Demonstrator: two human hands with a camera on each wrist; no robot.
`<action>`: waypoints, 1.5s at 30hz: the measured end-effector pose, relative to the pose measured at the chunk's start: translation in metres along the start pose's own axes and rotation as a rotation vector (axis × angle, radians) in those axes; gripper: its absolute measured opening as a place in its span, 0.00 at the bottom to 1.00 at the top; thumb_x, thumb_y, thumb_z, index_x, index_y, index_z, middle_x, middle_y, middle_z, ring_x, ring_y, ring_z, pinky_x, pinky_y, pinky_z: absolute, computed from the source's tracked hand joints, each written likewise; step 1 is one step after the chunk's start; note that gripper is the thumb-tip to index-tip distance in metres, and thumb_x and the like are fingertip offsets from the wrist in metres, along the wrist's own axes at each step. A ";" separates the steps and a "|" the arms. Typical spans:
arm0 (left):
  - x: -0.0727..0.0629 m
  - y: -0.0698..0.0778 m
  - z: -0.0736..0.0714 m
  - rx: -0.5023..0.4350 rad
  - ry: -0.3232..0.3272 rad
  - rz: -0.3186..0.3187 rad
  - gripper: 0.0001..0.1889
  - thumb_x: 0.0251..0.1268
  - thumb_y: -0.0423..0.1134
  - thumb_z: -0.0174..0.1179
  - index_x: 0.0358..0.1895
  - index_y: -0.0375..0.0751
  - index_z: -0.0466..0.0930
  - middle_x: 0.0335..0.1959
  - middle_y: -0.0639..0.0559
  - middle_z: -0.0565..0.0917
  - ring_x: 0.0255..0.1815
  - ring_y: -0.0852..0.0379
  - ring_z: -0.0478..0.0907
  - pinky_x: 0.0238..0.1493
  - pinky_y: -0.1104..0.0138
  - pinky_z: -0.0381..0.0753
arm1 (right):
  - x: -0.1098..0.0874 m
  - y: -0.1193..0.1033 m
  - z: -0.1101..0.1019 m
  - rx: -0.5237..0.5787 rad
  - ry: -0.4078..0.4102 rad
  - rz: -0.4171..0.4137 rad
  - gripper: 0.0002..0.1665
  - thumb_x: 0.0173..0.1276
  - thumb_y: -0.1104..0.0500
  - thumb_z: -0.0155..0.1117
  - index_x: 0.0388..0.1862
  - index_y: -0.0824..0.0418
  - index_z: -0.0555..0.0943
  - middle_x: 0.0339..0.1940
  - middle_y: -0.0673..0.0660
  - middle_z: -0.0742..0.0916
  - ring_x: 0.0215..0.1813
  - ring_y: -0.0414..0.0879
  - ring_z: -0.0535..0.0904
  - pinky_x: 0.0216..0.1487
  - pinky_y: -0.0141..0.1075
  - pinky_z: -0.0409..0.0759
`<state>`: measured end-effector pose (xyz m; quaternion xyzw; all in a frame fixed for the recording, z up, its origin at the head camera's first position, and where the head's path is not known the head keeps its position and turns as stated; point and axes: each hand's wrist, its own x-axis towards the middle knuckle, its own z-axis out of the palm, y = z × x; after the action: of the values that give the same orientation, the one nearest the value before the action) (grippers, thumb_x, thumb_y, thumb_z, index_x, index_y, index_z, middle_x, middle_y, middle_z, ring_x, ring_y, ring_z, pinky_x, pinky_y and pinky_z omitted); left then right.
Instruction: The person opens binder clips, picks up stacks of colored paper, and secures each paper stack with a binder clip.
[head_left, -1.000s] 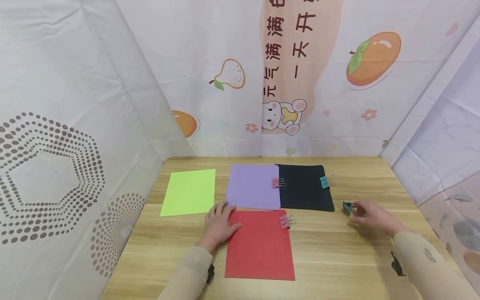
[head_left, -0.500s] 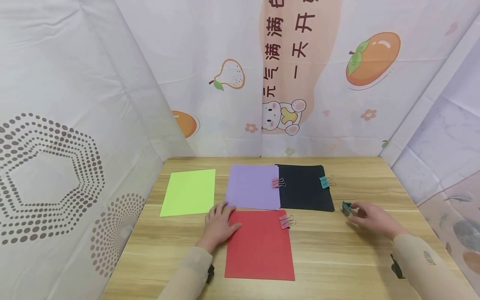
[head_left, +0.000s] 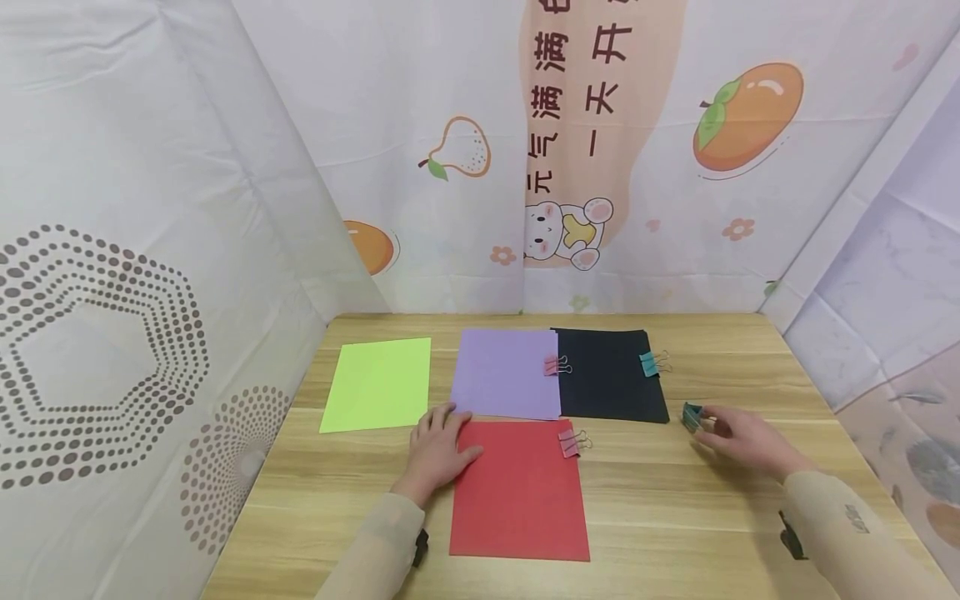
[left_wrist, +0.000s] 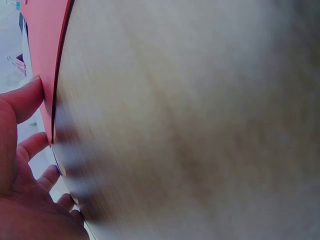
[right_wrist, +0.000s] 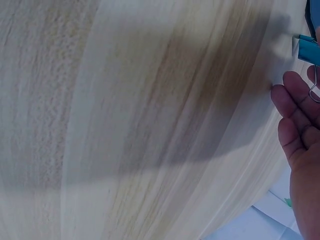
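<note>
My right hand (head_left: 746, 437) pinches a teal binder clip (head_left: 692, 416) just above the right part of the table. In the right wrist view the clip (right_wrist: 309, 51) shows at the right edge, with its wire handle by the fingers. My left hand (head_left: 437, 454) rests with spread fingers at the upper left corner of a red sheet stack (head_left: 517, 500). Its thumb touches the red edge, also seen in the left wrist view. A pink binder clip (head_left: 570, 444) grips the red stack's upper right edge.
Behind the red stack lie a purple stack (head_left: 506, 375) with a pink clip (head_left: 552, 366) and a black stack (head_left: 609, 375) with a teal clip (head_left: 650, 364). A yellow-green sheet (head_left: 377, 385) lies at the back left. Printed cloth walls (head_left: 450, 283) border the wooden table (head_left: 637, 517).
My right hand has shifted very slightly left with the teal binder clip, and its grip on the clip has changed a little. My left hand and the sheets stay put.
</note>
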<state>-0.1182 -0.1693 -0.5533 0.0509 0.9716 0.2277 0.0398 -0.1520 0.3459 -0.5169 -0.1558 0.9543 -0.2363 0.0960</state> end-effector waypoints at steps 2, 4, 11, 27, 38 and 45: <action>0.000 0.000 0.000 0.000 0.000 0.001 0.33 0.65 0.57 0.67 0.71 0.50 0.72 0.76 0.42 0.62 0.75 0.32 0.55 0.69 0.37 0.59 | 0.000 -0.001 0.001 -0.010 0.008 0.000 0.25 0.72 0.49 0.68 0.56 0.68 0.80 0.31 0.48 0.81 0.32 0.40 0.73 0.32 0.36 0.74; -0.001 0.000 0.000 0.000 0.001 0.002 0.33 0.65 0.56 0.68 0.71 0.50 0.72 0.76 0.42 0.62 0.75 0.32 0.56 0.69 0.37 0.59 | 0.000 0.000 0.002 -0.021 0.016 -0.004 0.25 0.72 0.49 0.68 0.56 0.68 0.80 0.31 0.48 0.81 0.32 0.41 0.73 0.33 0.37 0.74; 0.000 -0.002 0.002 0.003 0.026 0.010 0.33 0.64 0.55 0.68 0.70 0.49 0.73 0.76 0.42 0.62 0.75 0.33 0.56 0.69 0.37 0.59 | 0.001 0.001 0.007 -0.039 0.053 -0.032 0.22 0.72 0.52 0.68 0.53 0.68 0.79 0.30 0.48 0.80 0.31 0.40 0.71 0.31 0.37 0.72; -0.001 0.000 0.000 -0.001 0.022 0.016 0.33 0.65 0.54 0.68 0.70 0.47 0.73 0.75 0.40 0.62 0.74 0.32 0.56 0.68 0.36 0.59 | 0.003 0.000 0.009 -0.069 0.046 -0.014 0.21 0.73 0.51 0.66 0.52 0.69 0.79 0.31 0.50 0.81 0.31 0.42 0.72 0.31 0.41 0.73; -0.002 0.003 -0.004 0.001 -0.009 -0.006 0.33 0.65 0.55 0.68 0.71 0.48 0.72 0.76 0.41 0.62 0.75 0.32 0.56 0.69 0.37 0.59 | 0.002 -0.001 0.010 -0.079 0.028 -0.028 0.18 0.73 0.53 0.65 0.49 0.68 0.78 0.30 0.50 0.81 0.29 0.42 0.71 0.28 0.38 0.72; 0.000 0.002 -0.003 -0.006 -0.014 -0.008 0.33 0.66 0.55 0.67 0.71 0.49 0.72 0.77 0.42 0.61 0.76 0.33 0.55 0.70 0.37 0.58 | 0.003 -0.003 0.009 -0.106 0.032 -0.051 0.16 0.72 0.55 0.66 0.46 0.67 0.77 0.30 0.50 0.82 0.29 0.40 0.73 0.29 0.39 0.74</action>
<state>-0.1182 -0.1694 -0.5495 0.0485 0.9708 0.2301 0.0476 -0.1515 0.3389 -0.5234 -0.1810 0.9626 -0.1902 0.0666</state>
